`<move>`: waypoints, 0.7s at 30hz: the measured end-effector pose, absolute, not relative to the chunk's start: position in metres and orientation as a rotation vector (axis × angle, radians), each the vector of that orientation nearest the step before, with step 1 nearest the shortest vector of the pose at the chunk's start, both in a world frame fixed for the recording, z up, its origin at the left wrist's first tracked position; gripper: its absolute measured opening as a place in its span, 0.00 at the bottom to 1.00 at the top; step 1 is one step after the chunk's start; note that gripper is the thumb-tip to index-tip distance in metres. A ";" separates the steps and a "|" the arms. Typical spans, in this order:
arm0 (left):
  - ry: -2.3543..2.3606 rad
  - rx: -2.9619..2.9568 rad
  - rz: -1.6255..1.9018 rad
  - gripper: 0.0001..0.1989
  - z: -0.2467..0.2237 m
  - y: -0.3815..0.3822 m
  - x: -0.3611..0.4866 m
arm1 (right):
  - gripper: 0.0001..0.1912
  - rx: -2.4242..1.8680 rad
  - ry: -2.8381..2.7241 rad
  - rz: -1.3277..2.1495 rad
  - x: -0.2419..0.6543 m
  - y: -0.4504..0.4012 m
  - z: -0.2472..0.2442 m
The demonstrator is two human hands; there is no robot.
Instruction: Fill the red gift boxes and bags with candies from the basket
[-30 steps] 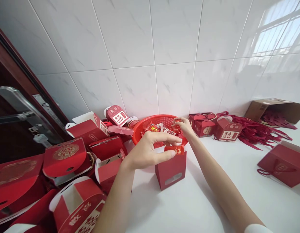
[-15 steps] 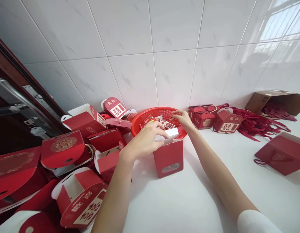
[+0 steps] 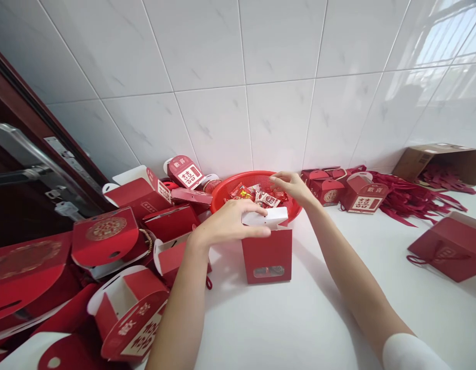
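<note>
An upright red box (image 3: 267, 254) with a small clear window and raised white inner flaps stands on the white table (image 3: 284, 329). My left hand (image 3: 233, 221) is at its top left, thumb and fingers apart around the opening's edge, holding nothing. Behind the box lies a red mesh basket (image 3: 221, 189) with wrapped sweets (image 3: 243, 192) inside. Above the basket's right side is my right hand (image 3: 289, 186), fingertips bent close together; whatever may be between them is too small to make out.
Many red boxes (image 3: 105, 228) are piled at the left, near a door handle (image 3: 25, 149). Along the tiled wall at the right are small closed boxes (image 3: 364, 195), red ribbons (image 3: 403, 198) and a cardboard carton (image 3: 409, 162). Another red box (image 3: 445, 246) lies far right.
My right hand has risen slightly from the sweets. My left thumb and fingers have spread wider at the box top, and the box now faces more squarely forward.
</note>
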State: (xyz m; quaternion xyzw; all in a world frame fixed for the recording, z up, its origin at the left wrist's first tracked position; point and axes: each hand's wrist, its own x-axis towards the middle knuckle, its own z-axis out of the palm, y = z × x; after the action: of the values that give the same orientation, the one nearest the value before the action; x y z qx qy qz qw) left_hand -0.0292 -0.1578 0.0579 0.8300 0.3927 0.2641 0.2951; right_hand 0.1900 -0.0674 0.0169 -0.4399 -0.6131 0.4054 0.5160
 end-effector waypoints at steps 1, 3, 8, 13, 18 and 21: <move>1.009 2.188 0.707 0.23 0.059 -0.158 -0.031 | 0.12 -0.986 -1.534 1.044 0.194 -0.074 0.025; 0.967 2.178 0.752 0.31 0.058 -0.157 -0.034 | 0.19 -0.883 -1.666 1.114 0.202 -0.089 0.041; 0.966 2.246 0.865 0.19 0.057 -0.155 -0.033 | 0.22 -0.796 -1.942 1.041 0.209 -0.118 0.065; 0.960 2.241 1.008 0.13 0.063 -0.161 -0.036 | 0.20 -0.760 -2.196 0.950 0.200 -0.138 0.074; 0.870 2.196 1.348 0.08 0.066 -0.164 -0.038 | 0.26 -0.750 -2.248 0.893 0.193 -0.157 0.078; 0.850 2.275 1.421 0.05 0.066 -0.164 -0.033 | 0.22 -0.808 -2.229 0.849 0.193 -0.165 0.080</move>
State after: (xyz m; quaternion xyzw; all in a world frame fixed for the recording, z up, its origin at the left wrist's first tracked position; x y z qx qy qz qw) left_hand -0.0333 -0.1639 0.0664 0.7976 0.2981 0.4983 0.1634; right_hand 0.1930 -0.1645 0.0800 -0.3055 -0.8424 0.3209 0.3065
